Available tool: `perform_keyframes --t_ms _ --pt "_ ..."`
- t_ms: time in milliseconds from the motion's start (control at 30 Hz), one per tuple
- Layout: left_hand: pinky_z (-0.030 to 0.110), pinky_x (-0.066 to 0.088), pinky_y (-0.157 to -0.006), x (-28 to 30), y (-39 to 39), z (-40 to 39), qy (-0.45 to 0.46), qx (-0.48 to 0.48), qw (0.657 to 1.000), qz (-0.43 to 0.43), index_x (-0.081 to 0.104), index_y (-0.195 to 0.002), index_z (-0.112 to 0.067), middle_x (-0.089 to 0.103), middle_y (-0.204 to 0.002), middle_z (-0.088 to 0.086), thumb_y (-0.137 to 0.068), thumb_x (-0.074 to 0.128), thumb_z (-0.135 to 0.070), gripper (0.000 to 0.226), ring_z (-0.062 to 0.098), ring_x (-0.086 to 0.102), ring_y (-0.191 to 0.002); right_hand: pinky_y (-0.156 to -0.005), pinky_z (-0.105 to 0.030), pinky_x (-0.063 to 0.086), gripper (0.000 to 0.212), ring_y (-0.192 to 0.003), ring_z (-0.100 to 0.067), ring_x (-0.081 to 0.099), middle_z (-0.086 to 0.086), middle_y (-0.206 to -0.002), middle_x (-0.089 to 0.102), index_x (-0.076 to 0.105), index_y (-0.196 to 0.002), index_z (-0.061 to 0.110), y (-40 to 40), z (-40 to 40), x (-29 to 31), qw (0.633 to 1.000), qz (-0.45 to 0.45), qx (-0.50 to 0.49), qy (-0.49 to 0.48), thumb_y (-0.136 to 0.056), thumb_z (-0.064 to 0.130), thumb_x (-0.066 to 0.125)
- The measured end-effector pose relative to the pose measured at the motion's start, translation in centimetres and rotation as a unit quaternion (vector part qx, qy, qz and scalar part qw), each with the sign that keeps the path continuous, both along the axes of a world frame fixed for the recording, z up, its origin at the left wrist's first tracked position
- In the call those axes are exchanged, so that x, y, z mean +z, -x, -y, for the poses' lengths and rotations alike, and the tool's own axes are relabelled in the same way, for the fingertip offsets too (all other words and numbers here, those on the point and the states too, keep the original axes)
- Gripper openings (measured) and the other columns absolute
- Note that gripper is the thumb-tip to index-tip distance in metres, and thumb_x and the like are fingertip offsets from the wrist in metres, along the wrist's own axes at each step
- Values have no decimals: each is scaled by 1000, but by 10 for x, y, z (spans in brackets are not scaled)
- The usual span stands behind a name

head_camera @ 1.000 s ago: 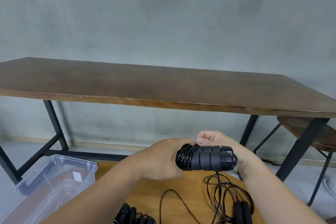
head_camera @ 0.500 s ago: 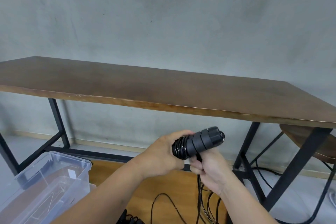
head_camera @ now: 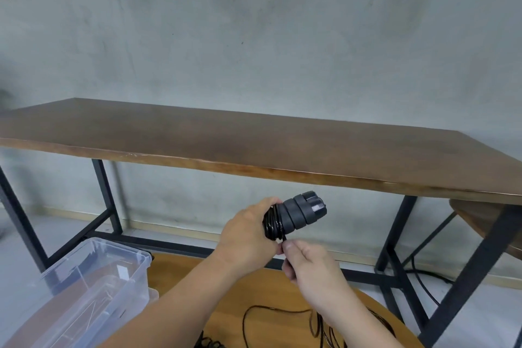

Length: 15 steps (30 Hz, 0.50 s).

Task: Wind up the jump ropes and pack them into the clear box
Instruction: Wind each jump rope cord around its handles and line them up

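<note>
My left hand (head_camera: pixel 246 237) grips a pair of black jump rope handles (head_camera: pixel 302 213) held together, tilted up to the right, with glossy black cord wound around their near end. Just below the bundle, my right hand (head_camera: pixel 309 267) pinches the black cord (head_camera: pixel 283 237) where it leaves the coil. The loose rest of the cord (head_camera: pixel 282 312) lies in loops on the round wooden table (head_camera: pixel 254 291) beneath. The clear box (head_camera: pixel 93 282) stands at the lower left, open; nothing shows in it but clear plastic.
A long dark wooden table (head_camera: pixel 254 147) on black metal legs stands ahead against a grey wall. A wooden stool (head_camera: pixel 485 223) is tucked under its right end. More black rope (head_camera: pixel 209 343) lies at the bottom edge of the round table.
My right hand left the handles, dropped below the bundle and now pinches the cord. The handles tilted up to the right. The view lifted and shifted slightly.
</note>
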State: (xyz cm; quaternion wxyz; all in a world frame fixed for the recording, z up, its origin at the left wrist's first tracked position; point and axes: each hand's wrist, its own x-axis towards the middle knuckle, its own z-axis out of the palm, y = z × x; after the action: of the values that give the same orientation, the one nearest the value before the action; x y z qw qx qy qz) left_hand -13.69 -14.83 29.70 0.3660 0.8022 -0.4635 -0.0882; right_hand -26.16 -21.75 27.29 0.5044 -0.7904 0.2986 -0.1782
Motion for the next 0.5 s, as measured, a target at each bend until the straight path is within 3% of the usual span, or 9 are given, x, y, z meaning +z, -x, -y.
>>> perform_keyframes --t_ms 100,300,433,500 --pt "34 47 -86 -8 -3 1 -22 36 995 93 43 -130 -40 60 -107 -8 -75 64 -14 64 19 57 -100 -48 -18 33 38 -45 -4 41 3 -59 54 60 -74 12 3 -4 6 993 -53 29 103 -103 31 43" --pt "31 37 -88 -19 -4 1 -106 68 961 245 38 -131 -33 57 -115 -7 -80 56 -15 57 20 51 -107 -50 -25 36 27 -58 -14 53 -3 -72 62 58 -77 16 8 -6 20 960 -129 56 243 -98 28 47" --pt "34 39 -89 -20 -4 0 -156 74 929 328 35 -131 -29 54 -111 -3 -86 57 -20 51 22 51 -104 -46 -23 32 28 -55 -12 48 3 -62 53 57 -70 17 8 -6 36 925 -176 77 327 -95 27 50" --pt "35 38 -87 -22 -4 -3 -170 65 920 348 34 -131 -28 53 -109 -1 -86 56 -20 50 22 50 -101 -50 -28 43 25 -57 -14 53 1 -64 59 64 -72 14 5 -4 44 913 -188 84 353 -91 25 53"
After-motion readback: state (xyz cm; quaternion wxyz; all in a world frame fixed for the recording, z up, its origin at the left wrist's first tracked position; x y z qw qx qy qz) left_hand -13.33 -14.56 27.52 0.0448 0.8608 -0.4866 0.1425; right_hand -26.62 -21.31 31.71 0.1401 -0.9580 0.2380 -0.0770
